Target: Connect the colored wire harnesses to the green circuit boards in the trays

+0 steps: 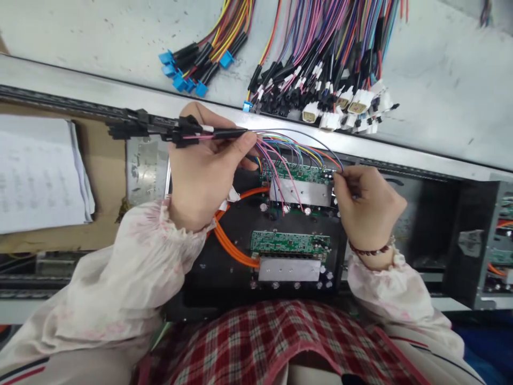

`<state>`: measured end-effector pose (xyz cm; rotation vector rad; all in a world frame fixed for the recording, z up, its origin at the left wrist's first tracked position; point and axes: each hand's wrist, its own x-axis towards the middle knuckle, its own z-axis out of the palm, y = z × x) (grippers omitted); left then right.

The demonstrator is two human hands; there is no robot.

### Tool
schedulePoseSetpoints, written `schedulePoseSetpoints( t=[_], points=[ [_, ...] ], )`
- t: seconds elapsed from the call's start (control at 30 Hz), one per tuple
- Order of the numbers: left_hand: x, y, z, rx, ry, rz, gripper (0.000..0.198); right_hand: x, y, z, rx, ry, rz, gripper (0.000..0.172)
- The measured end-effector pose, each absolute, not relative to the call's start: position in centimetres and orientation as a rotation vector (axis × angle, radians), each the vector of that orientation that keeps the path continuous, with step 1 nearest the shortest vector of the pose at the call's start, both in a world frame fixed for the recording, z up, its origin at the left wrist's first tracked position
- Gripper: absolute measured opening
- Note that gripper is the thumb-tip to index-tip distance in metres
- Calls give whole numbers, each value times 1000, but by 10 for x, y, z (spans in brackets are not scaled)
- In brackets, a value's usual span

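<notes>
My left hand (pixel 204 166) is closed round a bundle of thin coloured wires with black connectors (pixel 160 128), held level above a black tray. The wires fan out from that hand down to the upper green circuit board (pixel 302 172). My right hand (pixel 366 206) is pinched shut at the right end of that board, on the end of a thin wire (pixel 320 144). A second green circuit board (pixel 289 243) with a silver plate lies nearer me. Thick orange cables (pixel 230 243) loop across the tray's left side.
Two bunches of loose wire harnesses (pixel 320 69), one with blue plugs (pixel 184 75), lie on the grey bench behind a metal rail (pixel 420 155). A stack of papers (pixel 40 171) on cardboard lies at the left. More boards sit at the far right (pixel 500 251).
</notes>
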<state>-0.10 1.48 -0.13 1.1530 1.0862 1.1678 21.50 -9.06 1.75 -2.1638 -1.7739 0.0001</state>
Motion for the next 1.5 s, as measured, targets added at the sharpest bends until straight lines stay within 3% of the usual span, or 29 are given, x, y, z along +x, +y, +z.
schedulePoseSetpoints(
  t=[0.27, 0.5, 0.73, 1.0, 1.13, 1.5],
  points=[
    [0, 19, -6, 1182, 1097, 1202, 37, 204, -89, 35, -2194, -1705, 38, 13],
    [2, 10, 10, 1018, 1079, 1077, 32, 164, -57, 41, -1748, -2015, 343, 20],
    [3, 11, 10, 818, 930, 1071, 44, 163, -42, 30, -1660, -2042, 120, 16],
    [1, 11, 15, 849, 998, 1076, 29, 188, -70, 40, -1862, -2105, 104, 20],
    [2, 13, 13, 950, 1066, 1114, 28, 194, -79, 41, -1917, -1955, 85, 10],
    [-4, 16, 10, 1159, 1194, 1191, 25, 192, -69, 18, -1891, -1960, 151, 3]
  ],
)
